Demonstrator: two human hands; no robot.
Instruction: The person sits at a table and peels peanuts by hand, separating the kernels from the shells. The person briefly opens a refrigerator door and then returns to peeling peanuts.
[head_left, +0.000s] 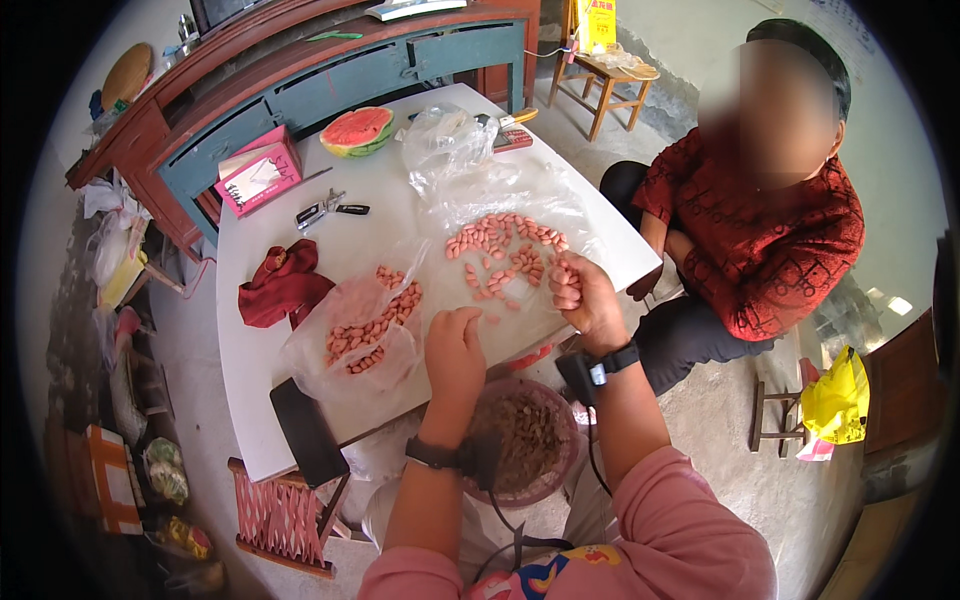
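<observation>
Shelled peanuts with pink skins (480, 236) lie loose on a clear plastic sheet (544, 187) on the white table (244, 420). At their right edge my right hand (589, 296) has its fingers curled around several peanuts (568, 276). My left hand (455, 341) is bent over near the table's front edge, between the loose peanuts and an open clear plastic bag (300, 352) with more peanuts (367, 330) in it; whether its fingers hold anything is hidden. Below the table edge, a pink basin (568, 457) holds brownish shells or husks (525, 431).
A black smartphone (306, 433) overhangs the table's front left edge. Dark red cloth (281, 289), a metal hand tool (326, 210), a pink tissue box (262, 176), cut watermelon (358, 131) and a calculator (512, 140) lie farther back. A person (757, 225) sits at right; a stool (281, 514) stands front left.
</observation>
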